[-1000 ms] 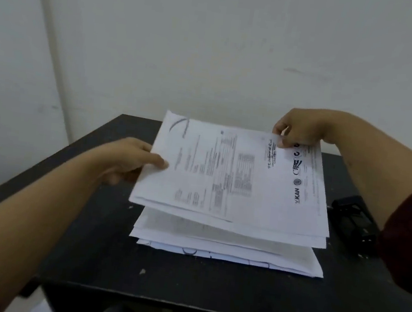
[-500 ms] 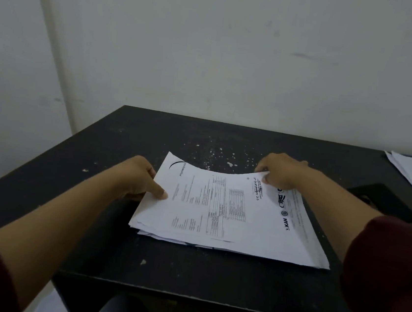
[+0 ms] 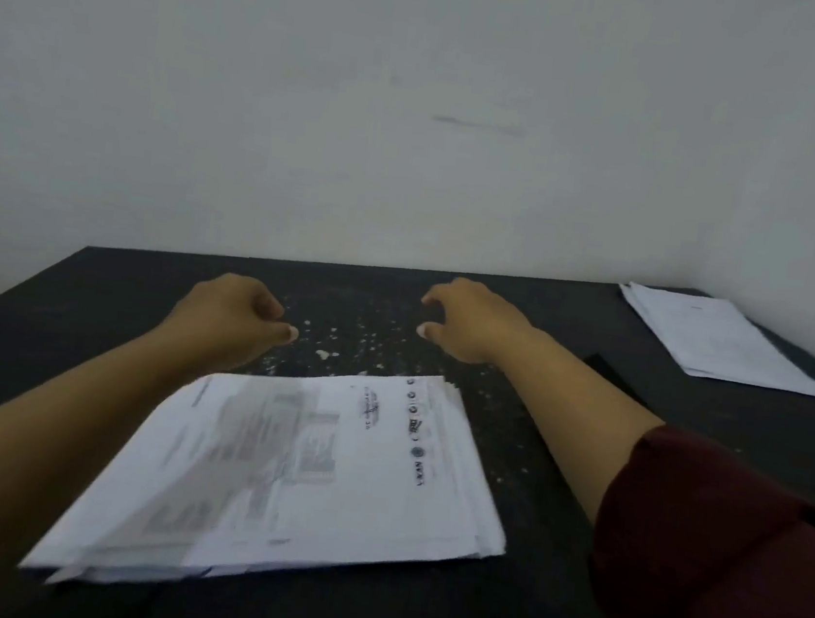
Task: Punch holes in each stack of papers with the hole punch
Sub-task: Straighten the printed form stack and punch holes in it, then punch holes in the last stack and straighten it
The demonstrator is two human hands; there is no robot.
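Observation:
A stack of printed white papers (image 3: 305, 475) lies flat on the black table (image 3: 90, 313), close to the front edge, its sheets slightly fanned. Both my hands hover past the stack's far edge and touch no paper. My left hand (image 3: 236, 320) is curled into a loose fist with the thumb out. My right hand (image 3: 470, 323) has its fingers bent and apart, holding nothing. A flat black shape (image 3: 615, 383), probably the hole punch, shows just behind my right forearm and is mostly hidden by it.
A second stack of white papers (image 3: 717, 339) lies at the far right corner of the table. Small white paper bits (image 3: 341, 337) are scattered between my hands. A pale wall rises right behind the table.
The lifted sheets were laid down on the stack and both hands let go. My hands have moved forward past the stack. The view has shifted, so the stack sits lower in the frame.

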